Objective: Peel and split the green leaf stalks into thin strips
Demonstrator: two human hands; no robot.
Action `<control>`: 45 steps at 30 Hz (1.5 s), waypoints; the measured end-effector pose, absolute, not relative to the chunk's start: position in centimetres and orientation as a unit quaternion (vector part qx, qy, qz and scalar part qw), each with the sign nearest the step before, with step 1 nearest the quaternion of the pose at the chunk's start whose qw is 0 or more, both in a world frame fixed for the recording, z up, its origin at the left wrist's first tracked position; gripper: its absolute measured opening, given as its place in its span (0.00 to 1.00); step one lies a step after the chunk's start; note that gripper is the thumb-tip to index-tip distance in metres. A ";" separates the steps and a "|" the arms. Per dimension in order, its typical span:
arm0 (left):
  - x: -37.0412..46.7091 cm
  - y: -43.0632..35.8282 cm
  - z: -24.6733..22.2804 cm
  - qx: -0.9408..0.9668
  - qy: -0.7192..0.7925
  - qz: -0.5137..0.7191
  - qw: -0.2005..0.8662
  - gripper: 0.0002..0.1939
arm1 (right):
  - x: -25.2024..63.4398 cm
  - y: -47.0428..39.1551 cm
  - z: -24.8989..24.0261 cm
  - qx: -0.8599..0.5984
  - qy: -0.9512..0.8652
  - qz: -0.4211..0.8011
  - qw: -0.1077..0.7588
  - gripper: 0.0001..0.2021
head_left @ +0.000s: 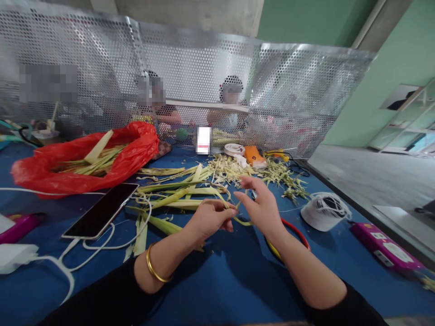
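My left hand (210,219) is closed in a pinch on a narrow pale-green leaf strip (244,222) above the middle of the table. The strip curves out past the fingertips toward the other hand. My right hand (262,206) is beside it, thumb and forefinger apart and curved, nothing plainly gripped; its lower fingers are partly hidden. Long green and yellow leaves (175,199) lie behind and left of my left hand. Beneath my right forearm, a red and yellow curved object (297,233) shows in part; its kind is hidden.
At left are a red plastic bag (98,183) with dried leaves, a phone (102,210) and white cables. To the right stand a white cord spool (324,212) and a purple power strip (384,246). A perforated metal screen (200,59) borders the back; two people sit behind it.
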State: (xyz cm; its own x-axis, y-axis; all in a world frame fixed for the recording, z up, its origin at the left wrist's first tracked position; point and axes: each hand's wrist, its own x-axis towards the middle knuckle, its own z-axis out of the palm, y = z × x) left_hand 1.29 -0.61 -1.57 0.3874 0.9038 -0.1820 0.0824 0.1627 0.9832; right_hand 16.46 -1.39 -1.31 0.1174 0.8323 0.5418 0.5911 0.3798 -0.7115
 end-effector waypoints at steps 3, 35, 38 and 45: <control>1.3 -0.7 -1.4 0.541 0.432 0.330 0.642 0.15 | 16.6 -1.8 -0.5 -0.526 -0.675 0.009 0.518 0.13; -2.1 0.4 0.9 0.725 0.436 0.319 0.428 0.25 | 13.3 -0.9 4.1 -0.441 -0.800 0.060 0.403 0.01; -2.2 0.5 0.0 0.747 0.439 0.276 0.416 0.24 | 12.7 -0.5 3.2 -0.468 -0.756 0.195 0.414 0.10; -1.8 1.7 -0.5 0.591 0.485 0.338 0.549 0.20 | 13.3 -0.4 0.6 -0.474 -0.740 0.015 0.477 0.04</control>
State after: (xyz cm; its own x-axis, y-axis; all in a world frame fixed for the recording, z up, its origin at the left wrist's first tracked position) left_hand -1.76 1.74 -0.52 0.3007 0.9445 -0.1326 0.2023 0.0728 0.9766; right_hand 13.27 -0.38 0.60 -0.0960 0.7159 0.6915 0.6867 0.5506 -0.4746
